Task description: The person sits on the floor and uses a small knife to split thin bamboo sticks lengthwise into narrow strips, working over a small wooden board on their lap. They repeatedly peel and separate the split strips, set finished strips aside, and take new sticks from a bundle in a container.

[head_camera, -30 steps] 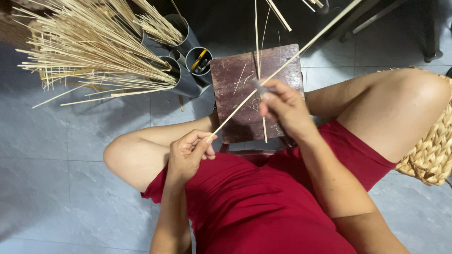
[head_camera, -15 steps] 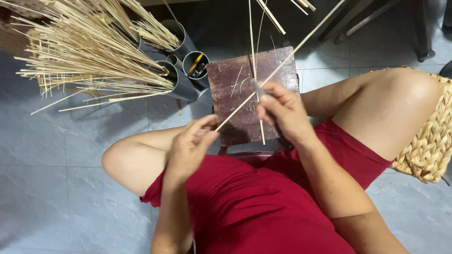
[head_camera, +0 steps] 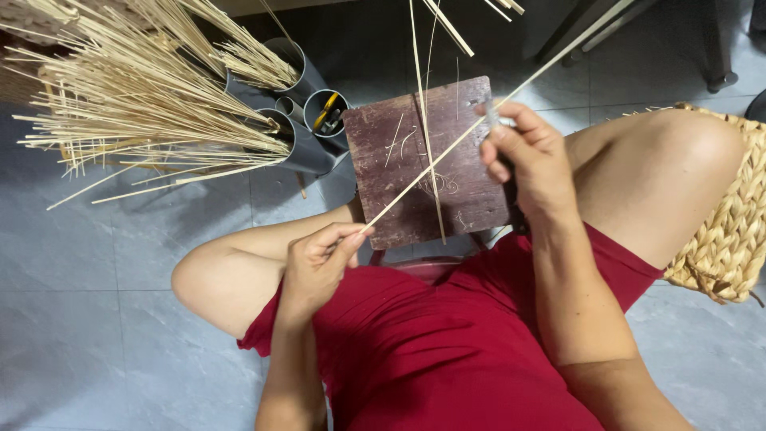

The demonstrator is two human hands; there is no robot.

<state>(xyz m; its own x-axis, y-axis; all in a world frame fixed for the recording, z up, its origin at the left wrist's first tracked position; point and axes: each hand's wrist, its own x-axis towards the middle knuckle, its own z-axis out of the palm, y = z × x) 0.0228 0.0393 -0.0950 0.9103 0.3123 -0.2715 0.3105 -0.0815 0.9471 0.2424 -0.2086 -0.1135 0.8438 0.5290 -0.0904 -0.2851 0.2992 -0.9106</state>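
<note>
Item one: my left hand (head_camera: 319, 259), fingers curled nearly closed, thumb and fingertips pinching the lower end of a long bamboo strip (head_camera: 435, 166). The strip runs diagonally up and to the right, across the wooden board (head_camera: 399, 187), and out of the top of the view.

Item two: my right hand (head_camera: 531, 160), closed around the same strip further up, over the board's right edge. A small greyish piece shows at my fingertips there; I cannot tell what it is.

Item three: the wooden board, dark and scratched, set between my knees, with a second thin strip (head_camera: 427, 136) lying nearly upright across it.

Item four: grey tubes (head_camera: 307, 144) on the tiled floor (head_camera: 96, 263) just left of the board, some holding bundled bamboo slivers (head_camera: 136, 104) that fan out to the left; one tube holds a yellow-handled tool (head_camera: 325, 116).

Item five: a woven straw seat (head_camera: 730, 231) at my right thigh.

Item six: red clothing (head_camera: 447, 351) over my lap.
</note>
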